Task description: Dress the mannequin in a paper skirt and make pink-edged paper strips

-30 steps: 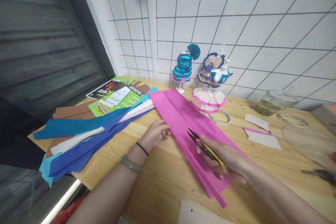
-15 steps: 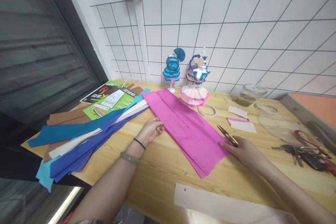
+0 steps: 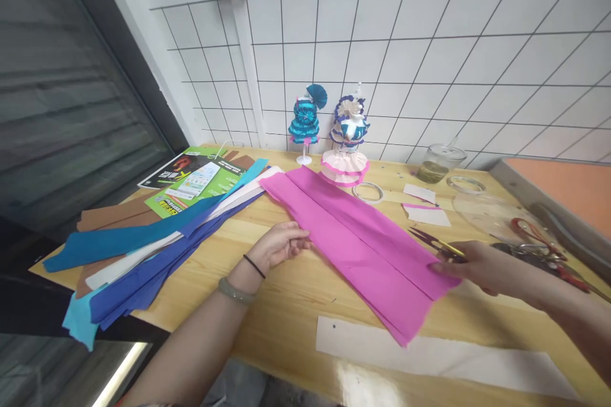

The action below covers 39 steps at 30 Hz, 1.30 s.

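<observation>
Folded pink crepe paper (image 3: 353, 238) lies diagonally on the wooden table (image 3: 291, 299). My left hand (image 3: 280, 244) rests at the paper's left edge, its fingers curled and pinching that edge. My right hand (image 3: 475, 265) holds the paper's lower right corner and also grips small scissors (image 3: 436, 244) with yellow handles, blades pointing up and left. A bead bracelet and a black hair tie sit on my left wrist.
Blue, white and brown paper strips (image 3: 143, 245) fan out at the left over a green booklet (image 3: 198, 181). Two paper-dress figurines (image 3: 329, 133) stand by the grid wall. A tape ring (image 3: 367, 192), glass jar (image 3: 436, 163), white strip (image 3: 443, 359), keys (image 3: 534, 248) lie around.
My right hand moved with the scissors from the middle of the pink paper to its right corner. The paper has been spread flatter. My view shifted right.
</observation>
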Motion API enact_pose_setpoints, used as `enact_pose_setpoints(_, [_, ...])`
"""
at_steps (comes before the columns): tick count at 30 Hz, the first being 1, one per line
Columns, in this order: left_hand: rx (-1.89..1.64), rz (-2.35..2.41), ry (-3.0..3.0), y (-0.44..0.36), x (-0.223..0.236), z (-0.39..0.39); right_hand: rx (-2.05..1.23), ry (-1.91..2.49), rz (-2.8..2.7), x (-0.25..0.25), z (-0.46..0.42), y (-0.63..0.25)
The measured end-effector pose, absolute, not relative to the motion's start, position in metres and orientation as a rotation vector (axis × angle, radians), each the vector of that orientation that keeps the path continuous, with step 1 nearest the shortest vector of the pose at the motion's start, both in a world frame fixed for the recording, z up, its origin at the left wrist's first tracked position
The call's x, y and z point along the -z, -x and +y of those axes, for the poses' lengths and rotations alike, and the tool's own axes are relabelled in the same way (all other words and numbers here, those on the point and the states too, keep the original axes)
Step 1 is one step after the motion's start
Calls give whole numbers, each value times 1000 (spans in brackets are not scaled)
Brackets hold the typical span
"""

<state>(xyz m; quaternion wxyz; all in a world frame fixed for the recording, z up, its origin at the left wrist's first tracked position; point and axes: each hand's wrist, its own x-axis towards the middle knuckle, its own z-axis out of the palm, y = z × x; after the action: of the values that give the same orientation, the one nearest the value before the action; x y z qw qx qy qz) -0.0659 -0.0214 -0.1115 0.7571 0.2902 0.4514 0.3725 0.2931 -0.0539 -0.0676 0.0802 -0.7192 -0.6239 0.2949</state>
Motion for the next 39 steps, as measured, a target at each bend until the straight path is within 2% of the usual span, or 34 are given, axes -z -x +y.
enact_pose_setpoints(3, [-693, 978, -645, 61, 110, -30, -1042, 2239, -1892, 65, -55, -311])
enact_pose_setpoints(7, [-681, 999, -638, 60, 109, -31, -708, 2224, -1938, 62, -60, -302])
enact_pose_setpoints(9, [-708, 1012, -634, 62, 109, -28, -641, 2172, -1906, 63, -67, -283])
enact_pose_setpoints(14, [-792, 1072, -655, 66, 111, -23, -912, 1790, -2041, 69, -80, -224])
enact_pose_setpoints(21, [-847, 1095, -684, 68, 111, -19, -1129, 1592, -2018, 69, -78, -174])
enact_pose_setpoints(33, [-835, 1120, -788, 59, 105, -27, -1228, 1574, -1974, 64, -67, -153])
enact_pose_setpoints(39, [-801, 1113, -773, 60, 103, -26, -1411, 1556, -1904, 59, -64, -152])
